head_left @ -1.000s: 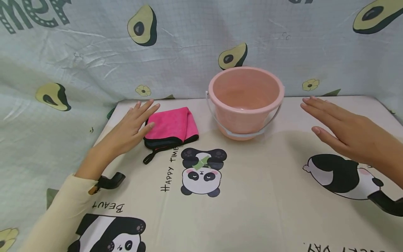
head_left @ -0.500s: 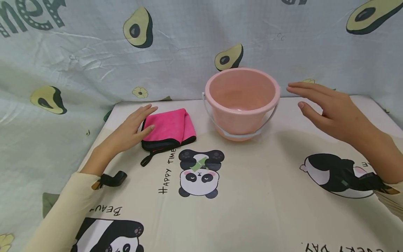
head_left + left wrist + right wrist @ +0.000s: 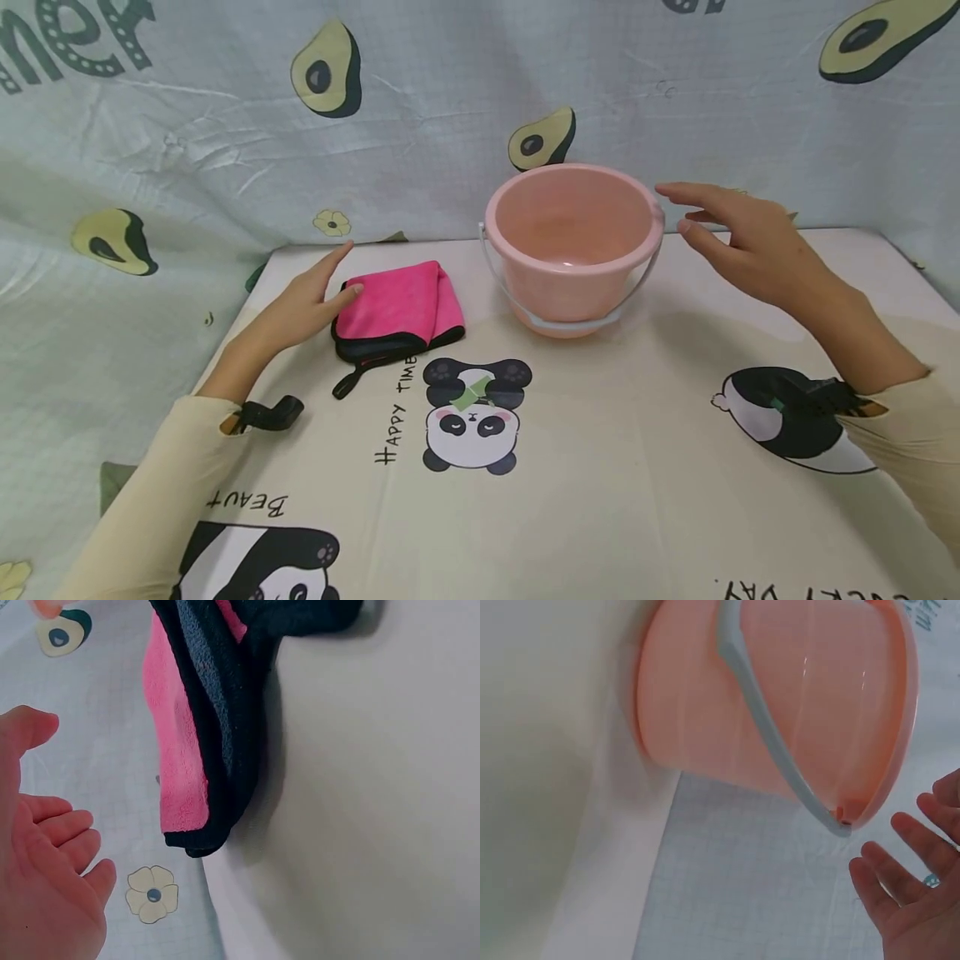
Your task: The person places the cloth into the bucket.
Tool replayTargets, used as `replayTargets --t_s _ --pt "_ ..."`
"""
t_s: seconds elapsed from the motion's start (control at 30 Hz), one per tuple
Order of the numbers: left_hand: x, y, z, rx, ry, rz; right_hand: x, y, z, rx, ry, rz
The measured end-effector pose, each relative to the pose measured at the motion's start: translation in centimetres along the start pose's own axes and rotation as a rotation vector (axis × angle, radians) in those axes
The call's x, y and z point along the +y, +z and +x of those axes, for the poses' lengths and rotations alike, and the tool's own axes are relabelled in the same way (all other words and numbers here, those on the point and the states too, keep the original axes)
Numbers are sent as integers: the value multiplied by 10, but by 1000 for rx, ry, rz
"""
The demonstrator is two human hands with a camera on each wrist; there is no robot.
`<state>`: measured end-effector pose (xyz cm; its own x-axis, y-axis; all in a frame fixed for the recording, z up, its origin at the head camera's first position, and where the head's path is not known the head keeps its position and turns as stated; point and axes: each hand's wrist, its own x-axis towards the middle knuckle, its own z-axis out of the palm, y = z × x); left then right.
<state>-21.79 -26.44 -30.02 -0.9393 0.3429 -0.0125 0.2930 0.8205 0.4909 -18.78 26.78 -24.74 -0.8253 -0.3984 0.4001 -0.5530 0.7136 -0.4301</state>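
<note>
A pink bucket (image 3: 570,292) with a pale grey handle (image 3: 769,727) stands upright at the back of the table, its handle hanging down in front. Just right of its rim is my right hand (image 3: 757,242), fingers loosely bent and apart from the bucket in the right wrist view. Left of the bucket lies a folded pink cloth (image 3: 393,304) with black edging, a dark grey underside and a black hanging loop. My left hand (image 3: 292,308) hovers at the cloth's left side, its thumb overlapping the cloth in the head view. In the left wrist view, a gap separates that hand from the cloth.
The table cover (image 3: 585,500) is cream with printed pandas and lettering. A pale curtain (image 3: 420,100) printed with avocados hangs right behind the table and along its left side. Black straps with small mounts sit at both wrists.
My right hand has moved left and farther back, coming close to the bucket's rim. The left hand has shifted slightly at the cloth. Bucket and cloth stay in place.
</note>
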Motion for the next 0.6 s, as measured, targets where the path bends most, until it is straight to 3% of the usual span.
replayTargets --t_s 0.17,0.4,0.6 --pt "-5 -1 4 -12 25 -6 7 4 15 -42 38 107" --pt "-14 1 13 -48 52 -36 19 9 26 -167 175 374" --pt "-26 4 20 -73 91 -101 26 15 29 -210 234 476"
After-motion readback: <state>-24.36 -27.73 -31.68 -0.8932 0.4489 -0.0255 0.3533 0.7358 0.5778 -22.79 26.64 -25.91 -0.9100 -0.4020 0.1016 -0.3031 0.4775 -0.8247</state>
